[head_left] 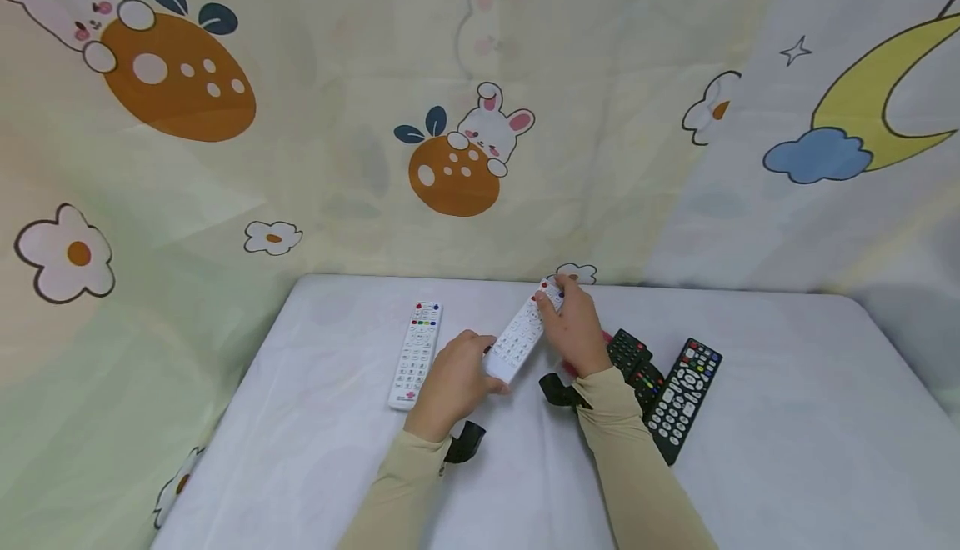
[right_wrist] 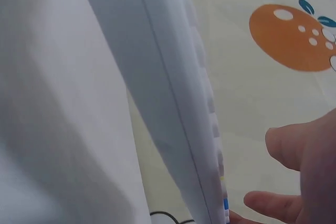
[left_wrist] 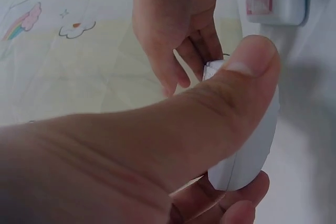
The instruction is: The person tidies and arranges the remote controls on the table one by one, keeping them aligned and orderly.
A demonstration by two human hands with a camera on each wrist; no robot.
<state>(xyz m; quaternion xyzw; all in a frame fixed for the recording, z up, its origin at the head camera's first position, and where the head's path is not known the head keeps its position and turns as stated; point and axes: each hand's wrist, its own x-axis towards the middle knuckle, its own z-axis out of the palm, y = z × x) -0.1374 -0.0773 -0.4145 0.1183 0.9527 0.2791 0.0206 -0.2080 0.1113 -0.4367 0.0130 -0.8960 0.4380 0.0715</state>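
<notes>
My left hand (head_left: 459, 377) holds the lower end of a white remote control (head_left: 517, 337), tilted with its buttons up. In the left wrist view, its thumb (left_wrist: 252, 59) lies along one side of the remote and its fingers are on the other. My right hand (head_left: 577, 333) is at the remote's upper end. In the right wrist view, its thumb (right_wrist: 283, 145) and a finger (right_wrist: 270, 205) stand apart from the button side, while another fingertip is close to the edge; contact is unclear. A second white remote (head_left: 417, 354) lies beside my left hand.
Right of my right forearm lies a large black remote (head_left: 684, 400). Smaller black remotes (head_left: 628, 352) lie beside it, partly hidden by the arm, with something red at their edge. All are on a white-covered table (head_left: 810, 417); a printed curtain (head_left: 337, 158) hangs behind.
</notes>
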